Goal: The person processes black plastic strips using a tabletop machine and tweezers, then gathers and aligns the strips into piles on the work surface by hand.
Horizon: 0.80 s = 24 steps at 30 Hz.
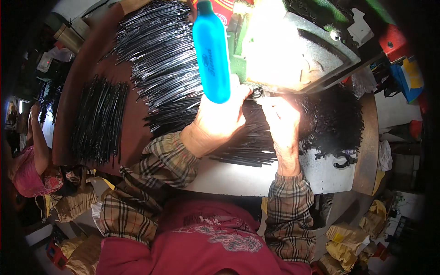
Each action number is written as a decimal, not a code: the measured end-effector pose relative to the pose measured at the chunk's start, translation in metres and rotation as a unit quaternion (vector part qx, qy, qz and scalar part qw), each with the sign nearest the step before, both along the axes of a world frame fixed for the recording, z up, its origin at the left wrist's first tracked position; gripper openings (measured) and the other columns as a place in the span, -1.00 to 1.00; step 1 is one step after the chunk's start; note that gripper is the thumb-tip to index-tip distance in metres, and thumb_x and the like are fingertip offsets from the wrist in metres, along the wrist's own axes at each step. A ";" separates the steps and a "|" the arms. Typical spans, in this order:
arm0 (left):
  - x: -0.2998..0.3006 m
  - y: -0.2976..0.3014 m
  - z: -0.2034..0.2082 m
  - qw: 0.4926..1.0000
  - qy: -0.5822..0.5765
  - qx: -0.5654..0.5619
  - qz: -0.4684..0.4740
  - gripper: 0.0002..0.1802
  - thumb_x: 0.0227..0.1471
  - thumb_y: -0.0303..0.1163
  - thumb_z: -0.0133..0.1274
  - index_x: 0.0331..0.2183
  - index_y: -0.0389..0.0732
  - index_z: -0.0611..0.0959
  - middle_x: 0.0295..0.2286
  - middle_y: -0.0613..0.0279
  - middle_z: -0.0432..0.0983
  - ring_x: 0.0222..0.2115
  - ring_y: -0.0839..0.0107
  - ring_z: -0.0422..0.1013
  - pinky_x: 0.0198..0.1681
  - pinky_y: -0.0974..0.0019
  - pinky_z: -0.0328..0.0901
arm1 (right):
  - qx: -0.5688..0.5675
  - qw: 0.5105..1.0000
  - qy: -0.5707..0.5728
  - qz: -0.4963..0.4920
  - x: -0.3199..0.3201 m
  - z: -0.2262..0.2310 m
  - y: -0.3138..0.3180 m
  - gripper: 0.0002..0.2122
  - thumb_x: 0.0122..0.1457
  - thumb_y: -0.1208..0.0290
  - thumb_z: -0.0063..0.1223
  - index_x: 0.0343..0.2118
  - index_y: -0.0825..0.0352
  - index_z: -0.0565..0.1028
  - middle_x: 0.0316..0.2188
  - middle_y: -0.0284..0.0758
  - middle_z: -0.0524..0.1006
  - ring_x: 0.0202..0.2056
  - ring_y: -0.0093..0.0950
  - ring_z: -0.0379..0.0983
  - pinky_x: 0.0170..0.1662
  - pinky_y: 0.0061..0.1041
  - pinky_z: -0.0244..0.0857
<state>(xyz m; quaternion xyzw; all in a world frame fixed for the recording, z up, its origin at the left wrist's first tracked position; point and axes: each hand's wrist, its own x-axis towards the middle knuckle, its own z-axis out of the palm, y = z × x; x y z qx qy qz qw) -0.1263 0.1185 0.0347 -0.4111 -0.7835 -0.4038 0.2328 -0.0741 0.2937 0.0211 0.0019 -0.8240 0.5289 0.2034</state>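
Note:
My left hand (215, 121) reaches in at the lit machine (321, 50), its fingers curled and partly hidden by a blue bottle-shaped thing (211, 55) in front of it. My right hand (283, 123) pinches its fingertips beside a small metal part (256, 93) at the machine's lower edge. Glare washes out both sets of fingertips, so whatever they hold is unclear. Below and between the hands lie thin black strips (252, 137), side by side. A large heap of glossy black strips (165, 59) spreads to the left of my left hand.
A separate bundle of black strips (98, 121) lies farther left on the brown table (137, 105). A tangled black pile (334, 119) sits at the right, near a small black hand tool (344, 160). Another person's arm (39, 142) shows at the far left. Brown bags (346, 240) stand low right.

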 end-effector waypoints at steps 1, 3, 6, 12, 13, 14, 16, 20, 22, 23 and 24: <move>0.000 -0.001 0.001 1.000 0.005 -0.010 0.005 -0.50 -0.36 -0.72 0.01 -0.21 -0.31 0.52 -0.43 0.04 0.39 -0.43 0.09 0.37 -0.35 0.19 0.31 | -0.002 1.000 -0.006 0.001 0.000 0.001 0.000 -0.91 0.08 0.58 0.06 -0.36 0.43 0.56 -0.57 -0.41 0.51 -0.62 -0.73 0.21 -0.55 -0.70 0.12; 0.002 -0.001 0.001 1.000 0.010 -0.021 0.011 -0.50 -0.37 -0.70 0.02 -0.20 -0.32 0.52 -0.42 0.04 0.39 -0.42 0.09 0.37 -0.34 0.18 0.30 | -0.002 1.000 -0.015 -0.002 0.000 0.003 -0.001 -0.91 0.08 0.58 0.06 -0.36 0.43 0.56 -0.55 -0.41 0.51 -0.61 -0.73 0.21 -0.55 -0.70 0.11; 0.004 0.001 0.002 1.000 0.002 -0.012 0.003 -0.50 -0.37 -0.68 0.04 -0.21 -0.33 0.53 -0.40 0.05 0.40 -0.38 0.10 0.39 -0.31 0.17 0.31 | -0.003 1.000 -0.018 0.006 0.001 0.008 -0.001 -0.91 0.08 0.59 0.05 -0.36 0.42 0.56 -0.53 -0.40 0.53 -0.60 -0.73 0.24 -0.54 -0.71 0.13; 0.009 0.004 0.000 0.995 0.063 -0.040 0.062 -0.48 -0.34 -0.68 0.06 -0.16 -0.31 0.52 -0.30 0.01 0.42 -0.27 0.08 0.41 -0.22 0.19 0.33 | -0.077 0.996 -0.032 0.037 0.006 0.017 0.000 -0.90 0.10 0.60 0.03 -0.34 0.43 0.56 -0.47 -0.37 0.54 -0.49 -0.68 0.36 -0.42 -0.70 0.23; 0.009 0.002 -0.001 0.999 -0.022 -0.034 0.033 -0.48 -0.31 -0.67 0.07 -0.15 -0.31 0.52 -0.29 0.00 0.42 -0.25 0.09 0.42 -0.20 0.22 0.34 | -0.108 0.992 -0.042 0.045 0.007 0.019 0.000 -0.90 0.10 0.61 0.03 -0.34 0.44 0.56 -0.46 -0.36 0.54 -0.47 -0.67 0.37 -0.39 -0.69 0.24; 0.007 -0.001 -0.002 0.995 -0.095 -0.017 0.009 -0.49 -0.28 -0.66 0.09 -0.14 -0.31 0.51 -0.27 -0.02 0.43 -0.22 0.09 0.43 -0.18 0.24 0.35 | -0.106 0.992 -0.043 0.050 0.009 0.022 -0.001 -0.90 0.10 0.61 0.03 -0.34 0.45 0.56 -0.45 -0.36 0.54 -0.45 -0.66 0.39 -0.37 -0.68 0.25; 0.008 -0.005 -0.004 0.950 -0.264 0.134 -0.095 -0.56 -0.19 -0.62 0.10 -0.15 -0.31 0.51 -0.31 0.04 0.43 -0.25 0.17 0.44 -0.19 0.28 0.35 | -0.097 0.993 -0.003 0.067 0.009 0.027 -0.004 -0.90 0.11 0.61 0.02 -0.34 0.48 0.55 -0.43 -0.33 0.54 -0.41 -0.62 0.40 -0.32 -0.65 0.27; 0.010 -0.012 -0.002 0.993 0.107 -0.018 0.035 -0.79 -0.11 -0.44 0.14 -0.33 -0.20 0.56 -0.46 0.23 0.40 -0.43 0.33 0.39 -0.37 0.26 0.27 | 0.017 0.995 0.002 0.103 0.019 0.034 -0.019 -0.90 0.13 0.66 -0.03 -0.35 0.51 0.53 -0.43 -0.28 0.57 -0.36 -0.53 0.49 -0.25 -0.57 0.33; 0.010 -0.017 0.002 0.978 0.190 -0.022 0.083 -0.90 -0.21 -0.37 0.15 -0.51 -0.10 0.58 -0.62 0.33 0.35 -0.58 0.44 0.33 -0.54 0.30 0.18 | 0.020 0.993 -0.047 0.111 0.020 0.033 -0.021 -0.91 0.11 0.58 0.04 -0.35 0.44 0.55 -0.44 -0.38 0.55 -0.36 -0.62 0.42 -0.25 -0.64 0.29; 0.013 -0.019 0.005 0.982 0.169 -0.021 0.080 -0.89 -0.18 -0.38 0.15 -0.59 -0.15 0.55 -0.67 0.31 0.34 -0.62 0.35 0.33 -0.54 0.26 0.22 | 0.022 0.990 -0.082 0.112 0.023 0.033 -0.020 -0.92 0.10 0.56 0.07 -0.36 0.42 0.55 -0.49 -0.46 0.50 -0.44 -0.68 0.33 -0.34 -0.69 0.20; 0.024 -0.023 0.006 0.963 -0.215 0.164 -0.015 -0.82 -0.19 -0.39 0.18 -0.61 -0.23 0.52 -0.68 0.26 0.37 -0.63 0.27 0.37 -0.52 0.27 0.28 | -0.003 0.991 -0.085 0.102 0.024 0.028 -0.022 -0.95 0.12 0.56 0.06 -0.38 0.39 0.54 -0.54 -0.54 0.44 -0.53 -0.75 0.20 -0.46 -0.72 0.07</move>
